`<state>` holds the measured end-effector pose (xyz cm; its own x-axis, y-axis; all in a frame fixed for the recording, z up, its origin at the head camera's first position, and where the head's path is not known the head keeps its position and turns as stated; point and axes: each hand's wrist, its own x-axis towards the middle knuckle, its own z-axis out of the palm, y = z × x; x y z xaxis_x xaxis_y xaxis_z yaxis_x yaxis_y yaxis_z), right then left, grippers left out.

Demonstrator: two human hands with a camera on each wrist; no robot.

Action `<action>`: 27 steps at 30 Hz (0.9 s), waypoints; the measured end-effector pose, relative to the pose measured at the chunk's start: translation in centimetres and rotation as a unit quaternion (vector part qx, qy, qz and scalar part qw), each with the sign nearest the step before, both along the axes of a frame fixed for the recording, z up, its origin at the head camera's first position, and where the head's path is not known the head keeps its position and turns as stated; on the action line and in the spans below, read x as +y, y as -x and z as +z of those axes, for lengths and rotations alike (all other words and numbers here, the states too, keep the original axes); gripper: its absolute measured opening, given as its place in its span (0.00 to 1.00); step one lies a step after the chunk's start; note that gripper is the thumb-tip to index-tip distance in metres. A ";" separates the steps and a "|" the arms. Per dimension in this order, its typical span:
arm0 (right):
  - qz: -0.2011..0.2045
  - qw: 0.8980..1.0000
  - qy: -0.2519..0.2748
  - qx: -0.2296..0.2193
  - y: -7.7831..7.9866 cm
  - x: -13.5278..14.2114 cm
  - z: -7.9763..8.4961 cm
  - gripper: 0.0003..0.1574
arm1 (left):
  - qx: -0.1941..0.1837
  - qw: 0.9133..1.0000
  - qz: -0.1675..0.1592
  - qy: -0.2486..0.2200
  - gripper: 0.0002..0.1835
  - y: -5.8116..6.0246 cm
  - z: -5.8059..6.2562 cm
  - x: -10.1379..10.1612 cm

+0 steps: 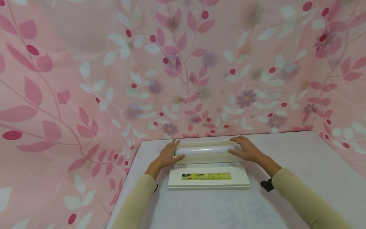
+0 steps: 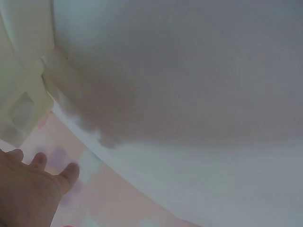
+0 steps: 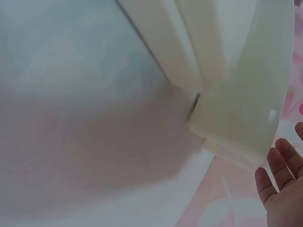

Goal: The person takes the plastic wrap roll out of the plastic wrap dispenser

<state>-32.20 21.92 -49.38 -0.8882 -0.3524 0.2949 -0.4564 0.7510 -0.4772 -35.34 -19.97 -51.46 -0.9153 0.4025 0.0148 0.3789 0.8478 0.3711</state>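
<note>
A roll of cling film, shiny and white, lies lengthwise inside a long cream box near the table's back edge. At the box's left end is my left hand, fingers spread toward the back and thumb stretched along the front. My right hand spans the other end, fingertips at the far rim and thumb over the near side. In the right wrist view, straight fingertips come right up to the box's end wall. The white lid, bearing a green-yellow label, lies directly in front of the box.
A pale cloth covers the table. Pink curtains printed with leaves and flowers hang behind it and at both sides. A dark strap piece shows beside the right sleeve.
</note>
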 end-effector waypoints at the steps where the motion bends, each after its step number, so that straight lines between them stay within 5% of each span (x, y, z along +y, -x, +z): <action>1: 0.001 1.000 0.006 -0.002 0.1 -0.2 0.0 0.41 | -0.002 1.000 -0.001 -0.002 0.51 0.1 -0.1 0.0; 27: -0.002 0.998 0.020 -0.064 2.0 -3.2 -1.1 0.38 | -0.044 0.999 0.012 -0.009 0.49 1.1 -1.1 0.6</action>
<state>-34.20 18.77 -50.51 -0.9205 -0.3396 0.1933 -0.3877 0.7311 -0.5614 -36.39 -19.37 -52.60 -0.9229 0.3804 -0.0593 0.3230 0.8489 0.4184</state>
